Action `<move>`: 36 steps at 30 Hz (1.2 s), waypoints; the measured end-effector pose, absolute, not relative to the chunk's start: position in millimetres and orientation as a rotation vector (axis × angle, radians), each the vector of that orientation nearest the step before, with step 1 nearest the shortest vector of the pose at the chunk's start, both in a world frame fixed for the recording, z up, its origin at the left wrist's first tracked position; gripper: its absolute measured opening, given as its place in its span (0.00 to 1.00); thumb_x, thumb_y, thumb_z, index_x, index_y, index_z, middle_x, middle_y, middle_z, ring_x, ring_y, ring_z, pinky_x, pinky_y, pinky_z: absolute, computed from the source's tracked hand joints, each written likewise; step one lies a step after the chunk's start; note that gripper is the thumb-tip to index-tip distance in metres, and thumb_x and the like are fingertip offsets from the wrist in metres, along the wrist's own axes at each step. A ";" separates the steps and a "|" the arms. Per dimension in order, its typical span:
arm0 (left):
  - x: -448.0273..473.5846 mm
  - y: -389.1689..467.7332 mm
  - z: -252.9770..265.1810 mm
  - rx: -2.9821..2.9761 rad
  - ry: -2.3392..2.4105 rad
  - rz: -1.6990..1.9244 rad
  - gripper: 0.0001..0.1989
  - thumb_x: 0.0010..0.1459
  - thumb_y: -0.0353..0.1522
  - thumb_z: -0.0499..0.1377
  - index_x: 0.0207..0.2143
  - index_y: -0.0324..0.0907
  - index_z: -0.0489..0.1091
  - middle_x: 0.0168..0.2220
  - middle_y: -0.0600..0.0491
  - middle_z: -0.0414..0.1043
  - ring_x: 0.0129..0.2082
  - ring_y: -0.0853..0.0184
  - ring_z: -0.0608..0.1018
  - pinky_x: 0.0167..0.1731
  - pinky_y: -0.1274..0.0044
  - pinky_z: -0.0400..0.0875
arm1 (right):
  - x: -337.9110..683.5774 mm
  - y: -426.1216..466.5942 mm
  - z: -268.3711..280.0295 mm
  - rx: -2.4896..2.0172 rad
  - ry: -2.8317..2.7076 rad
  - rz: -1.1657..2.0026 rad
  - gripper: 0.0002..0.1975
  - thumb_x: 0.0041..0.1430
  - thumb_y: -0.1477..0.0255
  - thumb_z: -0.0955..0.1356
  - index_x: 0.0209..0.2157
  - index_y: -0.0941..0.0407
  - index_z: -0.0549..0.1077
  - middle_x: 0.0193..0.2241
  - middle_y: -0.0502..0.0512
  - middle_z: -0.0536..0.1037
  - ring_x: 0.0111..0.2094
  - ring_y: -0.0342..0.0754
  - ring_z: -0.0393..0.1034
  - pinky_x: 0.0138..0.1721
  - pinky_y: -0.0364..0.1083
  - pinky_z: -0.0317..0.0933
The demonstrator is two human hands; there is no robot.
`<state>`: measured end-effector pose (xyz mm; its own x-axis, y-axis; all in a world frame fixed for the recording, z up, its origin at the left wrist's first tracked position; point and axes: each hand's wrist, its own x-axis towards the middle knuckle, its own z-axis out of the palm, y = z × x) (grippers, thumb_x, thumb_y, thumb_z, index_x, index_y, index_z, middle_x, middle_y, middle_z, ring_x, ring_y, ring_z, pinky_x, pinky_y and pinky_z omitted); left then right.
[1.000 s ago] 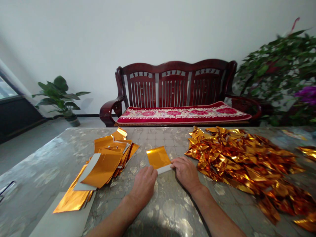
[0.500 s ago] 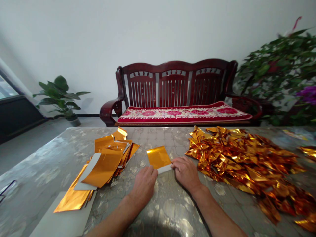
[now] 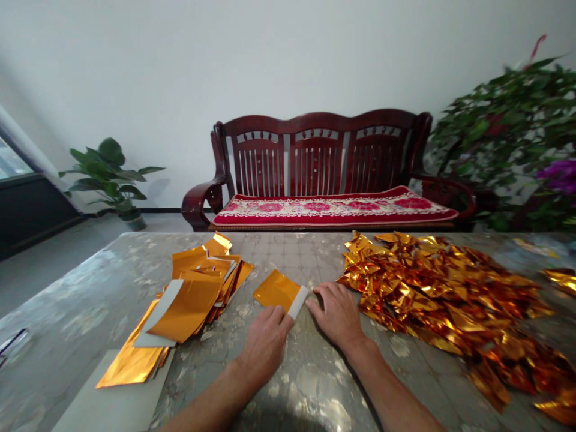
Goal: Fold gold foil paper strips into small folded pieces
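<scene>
A sheet of gold foil paper (image 3: 275, 289) lies on the table in front of me, turned at a slant, with a pale strip folded over along its right edge. My left hand (image 3: 270, 333) has its fingers closed on the lower corner, by the strip's near end. At the strip's upper right end is my right hand (image 3: 336, 315), thumb and forefinger apart, right beside the corner; whether they touch it is hard to see. Left of my hands is a loose stack of gold foil sheets (image 3: 191, 306), some showing grey backs. A large heap of folded gold foil pieces (image 3: 432, 288) spreads to the right.
The table (image 3: 252, 384) has a grey patterned cover. Under the stack's near end lies a grey board (image 3: 117, 402). Clear plastic (image 3: 535, 252) rests at the far right. Beyond the table stand a wooden bench (image 3: 315, 162) and potted plants (image 3: 110, 174).
The foil sheet has turned clockwise and shifted slightly left, so its folded strip now faces right. My right thumb has come away from the strip's end; my left hand stays on the sheet.
</scene>
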<state>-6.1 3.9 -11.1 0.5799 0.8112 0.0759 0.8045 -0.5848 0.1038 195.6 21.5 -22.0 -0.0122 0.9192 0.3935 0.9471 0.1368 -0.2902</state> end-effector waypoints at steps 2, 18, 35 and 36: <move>-5.2 2.8 -10.6 2.739 1.369 0.169 0.09 0.63 0.27 0.54 0.43 0.45 0.70 0.42 0.51 0.70 0.42 0.60 0.69 0.43 0.70 0.66 | 193.2 22.1 -21.5 -1.805 -1.897 -0.045 0.09 0.60 0.63 0.69 0.38 0.53 0.75 0.41 0.55 0.77 0.45 0.53 0.66 0.46 0.49 0.54; -11.9 0.3 -17.0 2.644 0.911 1.417 0.23 0.63 0.24 0.56 0.59 0.43 0.60 0.54 0.45 0.65 0.53 0.64 0.71 0.54 0.72 0.70 | 173.3 10.1 -7.4 -1.246 -1.740 -0.330 0.06 0.62 0.75 0.65 0.34 0.54 0.74 0.32 0.53 0.78 0.38 0.49 0.67 0.43 0.47 0.55; -13.4 28.6 -20.7 2.856 1.365 0.876 0.06 0.64 0.32 0.57 0.38 0.45 0.74 0.38 0.53 0.76 0.38 0.63 0.72 0.39 0.71 0.66 | 178.1 14.6 -21.8 -1.281 -2.172 -0.185 0.06 0.64 0.72 0.67 0.33 0.53 0.77 0.29 0.52 0.75 0.36 0.48 0.63 0.37 0.47 0.51; -12.9 28.7 -20.4 2.867 1.374 0.845 0.06 0.64 0.32 0.56 0.37 0.45 0.73 0.38 0.53 0.76 0.39 0.63 0.72 0.40 0.71 0.66 | 178.8 14.5 -22.4 -1.296 -2.180 -0.160 0.06 0.64 0.72 0.68 0.33 0.52 0.77 0.29 0.52 0.75 0.36 0.48 0.63 0.37 0.47 0.51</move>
<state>-12.9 28.7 -20.4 0.5217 0.6864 0.5067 0.7620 -0.6420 0.0851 178.8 14.5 -22.4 -0.3505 0.7631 0.5430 0.8343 0.5178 -0.1892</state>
